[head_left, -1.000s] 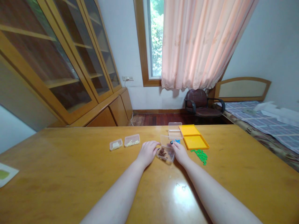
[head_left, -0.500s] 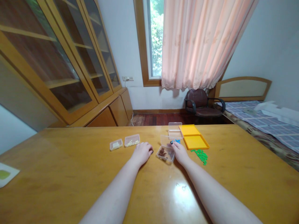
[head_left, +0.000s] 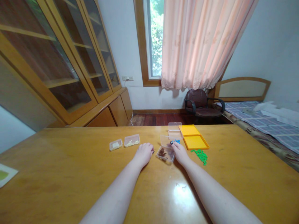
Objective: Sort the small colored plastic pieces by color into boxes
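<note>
A small clear plastic box [head_left: 166, 159] with its lid [head_left: 164, 140] tipped open lies on the table, several brown pieces [head_left: 162, 152] inside. My right hand [head_left: 180, 151] is closed at the box's right side, gripping its edge near the lid. Just left of the box, my left hand [head_left: 144, 153] rests low over the table with curled fingers; whatever they may hold is hidden. Blue pieces [head_left: 177, 141] lie behind my right hand, partly covered by it. To its right is a loose pile of green pieces [head_left: 201, 156].
An open yellow case [head_left: 196, 142] and an open clear box [head_left: 175, 134] stand behind the pieces. Two clear boxes sit to the left, one with cream pieces [head_left: 132, 143], the other with pale content [head_left: 115, 145]. A white-edged sheet [head_left: 9, 174] lies at the table's left edge.
My left hand has shifted slightly right, toward the box of brown pieces. My right hand stays at the box's side.
</note>
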Demonstrator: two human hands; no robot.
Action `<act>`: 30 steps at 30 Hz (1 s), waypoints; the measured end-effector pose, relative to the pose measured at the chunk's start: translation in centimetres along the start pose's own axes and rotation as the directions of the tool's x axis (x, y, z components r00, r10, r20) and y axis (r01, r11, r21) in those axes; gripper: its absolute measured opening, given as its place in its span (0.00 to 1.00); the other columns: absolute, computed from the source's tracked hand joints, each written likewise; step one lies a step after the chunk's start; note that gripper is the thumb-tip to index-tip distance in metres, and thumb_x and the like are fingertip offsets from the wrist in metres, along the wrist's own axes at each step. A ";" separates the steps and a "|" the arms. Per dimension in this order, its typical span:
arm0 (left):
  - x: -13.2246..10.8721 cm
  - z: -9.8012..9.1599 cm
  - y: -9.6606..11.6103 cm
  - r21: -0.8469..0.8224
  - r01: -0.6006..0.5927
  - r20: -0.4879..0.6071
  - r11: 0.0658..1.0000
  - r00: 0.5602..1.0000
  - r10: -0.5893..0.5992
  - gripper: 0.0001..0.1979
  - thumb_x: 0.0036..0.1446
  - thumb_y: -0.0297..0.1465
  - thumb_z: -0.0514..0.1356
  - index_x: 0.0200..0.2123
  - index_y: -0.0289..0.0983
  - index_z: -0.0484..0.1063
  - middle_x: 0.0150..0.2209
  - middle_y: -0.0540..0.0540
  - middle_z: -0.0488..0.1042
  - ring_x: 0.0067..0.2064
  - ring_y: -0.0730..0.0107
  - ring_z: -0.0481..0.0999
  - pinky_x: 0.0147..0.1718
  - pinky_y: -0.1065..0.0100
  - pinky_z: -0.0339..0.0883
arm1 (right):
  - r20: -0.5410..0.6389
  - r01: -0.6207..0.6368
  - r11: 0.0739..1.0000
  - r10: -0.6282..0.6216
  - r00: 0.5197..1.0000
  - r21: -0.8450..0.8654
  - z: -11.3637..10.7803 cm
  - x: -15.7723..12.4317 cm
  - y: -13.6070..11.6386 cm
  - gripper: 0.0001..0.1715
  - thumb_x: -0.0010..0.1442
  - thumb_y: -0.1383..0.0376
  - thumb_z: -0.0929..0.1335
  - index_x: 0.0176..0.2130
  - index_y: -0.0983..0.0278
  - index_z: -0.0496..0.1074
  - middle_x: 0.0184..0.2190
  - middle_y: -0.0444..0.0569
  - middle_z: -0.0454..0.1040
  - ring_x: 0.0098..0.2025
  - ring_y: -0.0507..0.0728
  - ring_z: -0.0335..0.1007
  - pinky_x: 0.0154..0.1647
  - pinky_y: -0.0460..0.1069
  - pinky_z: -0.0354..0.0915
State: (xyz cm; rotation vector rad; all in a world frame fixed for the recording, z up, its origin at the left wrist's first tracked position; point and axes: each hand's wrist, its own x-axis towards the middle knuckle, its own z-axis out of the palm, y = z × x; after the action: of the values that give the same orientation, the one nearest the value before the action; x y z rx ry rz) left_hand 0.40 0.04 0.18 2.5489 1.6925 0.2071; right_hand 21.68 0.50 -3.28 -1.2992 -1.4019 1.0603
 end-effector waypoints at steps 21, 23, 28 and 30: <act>-0.1 -0.2 -0.4 -0.056 -0.026 -0.076 0.998 0.997 0.022 0.05 0.56 0.31 0.54 0.36 0.38 0.68 0.36 0.46 0.72 0.40 0.66 0.69 0.41 0.66 0.59 | -0.008 0.031 0.999 -0.031 0.999 -0.029 -0.1 0.1 0.2 0.23 0.55 0.52 0.60 0.32 0.66 0.74 0.29 0.51 0.75 0.34 0.58 0.69 0.34 0.50 0.63; -0.2 -0.3 -0.5 -0.053 -0.008 -0.040 0.999 0.999 0.006 0.06 0.55 0.32 0.55 0.35 0.38 0.69 0.36 0.46 0.72 0.40 0.66 0.69 0.41 0.66 0.58 | -0.008 0.024 0.999 -0.024 1.000 -0.024 -0.1 0.1 0.1 0.23 0.55 0.52 0.60 0.32 0.66 0.74 0.29 0.51 0.75 0.33 0.58 0.69 0.34 0.50 0.63; -0.1 -0.4 -0.2 -0.044 0.036 0.012 0.998 0.999 -0.036 0.06 0.54 0.32 0.56 0.34 0.38 0.71 0.36 0.45 0.72 0.41 0.65 0.70 0.41 0.65 0.59 | -0.008 0.026 0.999 -0.026 1.000 -0.025 0.0 0.0 0.0 0.21 0.55 0.53 0.61 0.31 0.66 0.73 0.27 0.51 0.75 0.34 0.58 0.70 0.34 0.50 0.63; -0.1 -0.3 -0.1 -0.043 0.037 0.016 0.998 0.999 -0.036 0.06 0.54 0.31 0.55 0.33 0.38 0.71 0.36 0.45 0.72 0.41 0.64 0.70 0.41 0.65 0.59 | -0.012 0.029 0.999 -0.029 1.000 -0.032 0.0 0.0 -0.1 0.21 0.55 0.54 0.61 0.31 0.66 0.74 0.27 0.51 0.75 0.35 0.59 0.70 0.35 0.50 0.63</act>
State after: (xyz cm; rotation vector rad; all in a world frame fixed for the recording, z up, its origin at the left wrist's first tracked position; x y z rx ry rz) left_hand 0.27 -0.03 0.47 2.4798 1.7085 0.2191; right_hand 21.69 0.48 -3.17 -1.3028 -1.4295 1.0127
